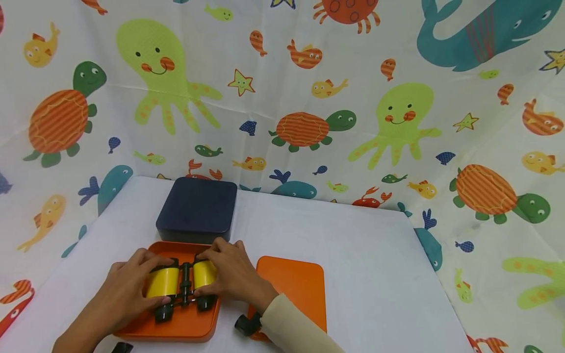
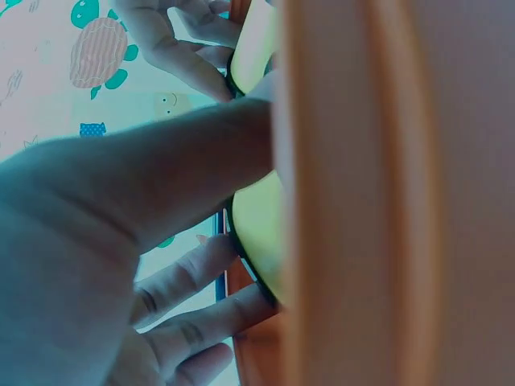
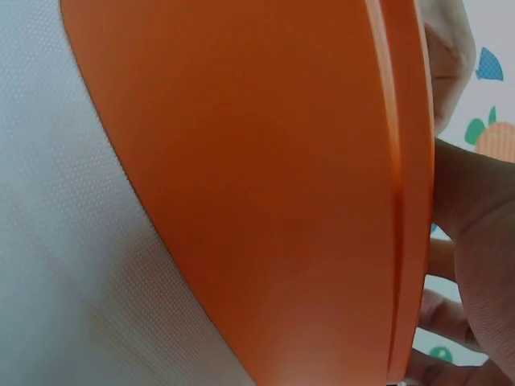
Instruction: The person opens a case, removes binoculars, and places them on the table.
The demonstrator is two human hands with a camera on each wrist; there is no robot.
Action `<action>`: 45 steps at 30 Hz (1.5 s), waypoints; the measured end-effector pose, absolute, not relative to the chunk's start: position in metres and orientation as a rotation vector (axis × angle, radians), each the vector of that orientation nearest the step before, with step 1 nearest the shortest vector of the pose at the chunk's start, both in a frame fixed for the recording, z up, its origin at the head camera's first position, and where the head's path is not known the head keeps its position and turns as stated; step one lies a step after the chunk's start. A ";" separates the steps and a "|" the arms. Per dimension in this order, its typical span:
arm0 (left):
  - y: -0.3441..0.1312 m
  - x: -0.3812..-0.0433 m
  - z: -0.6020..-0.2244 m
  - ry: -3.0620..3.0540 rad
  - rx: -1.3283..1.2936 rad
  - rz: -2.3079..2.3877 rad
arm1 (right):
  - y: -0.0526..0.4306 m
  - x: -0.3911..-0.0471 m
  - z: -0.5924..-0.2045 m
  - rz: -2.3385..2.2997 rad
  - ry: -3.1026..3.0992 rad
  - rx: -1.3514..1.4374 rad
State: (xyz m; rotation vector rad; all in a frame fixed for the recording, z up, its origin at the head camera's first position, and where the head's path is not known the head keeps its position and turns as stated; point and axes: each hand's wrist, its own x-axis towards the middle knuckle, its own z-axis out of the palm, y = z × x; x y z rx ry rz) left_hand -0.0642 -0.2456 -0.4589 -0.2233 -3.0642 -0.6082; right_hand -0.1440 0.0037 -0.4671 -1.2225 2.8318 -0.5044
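A pair of yellow and black binoculars (image 1: 186,283) lies within an orange tray (image 1: 176,335) in the head view. My left hand (image 1: 130,280) grips the left yellow barrel, thumb at its near end and fingers over the far end. The right barrel is held by my right hand (image 1: 236,271), whose thumb and fingers span it the same way. In the left wrist view the left hand (image 2: 121,201) reaches over the yellow barrel (image 2: 259,229). From the right wrist, the tray's orange wall (image 3: 265,193) hides the binoculars, and part of the right hand (image 3: 483,249) shows past it.
A dark navy box (image 1: 197,206) stands right behind the tray. To the right lies a flat orange lid-like panel (image 1: 293,289), partly under the right sleeve (image 1: 295,326). A black strap end (image 1: 122,347) shows at the bottom edge. Behind the white table hangs a sea-animal curtain (image 1: 282,98).
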 end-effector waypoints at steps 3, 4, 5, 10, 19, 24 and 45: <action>-0.245 -0.064 -0.457 -3.063 -0.218 -0.581 | 0.005 -0.144 -0.468 -0.538 2.821 -1.229; -0.245 -0.064 -0.455 -3.062 -0.216 -0.576 | 0.005 -0.144 -0.468 -0.551 2.819 -1.228; -0.245 -0.064 -0.454 -3.061 -0.211 -0.577 | 0.006 -0.144 -0.468 -0.560 2.820 -1.228; -0.246 -0.064 -0.445 -3.059 -0.182 -0.584 | 0.008 -0.143 -0.465 -0.606 2.841 -1.237; -0.248 -0.062 -0.431 -3.031 -0.204 -0.597 | 0.010 -0.141 -0.452 -0.631 2.883 -1.251; -0.248 -0.059 -0.422 -3.020 -0.210 -0.606 | 0.012 -0.138 -0.445 -0.649 2.911 -1.275; -0.206 -0.068 -0.409 -2.853 -0.390 -0.700 | 0.062 -0.126 -0.421 -0.731 3.020 -1.252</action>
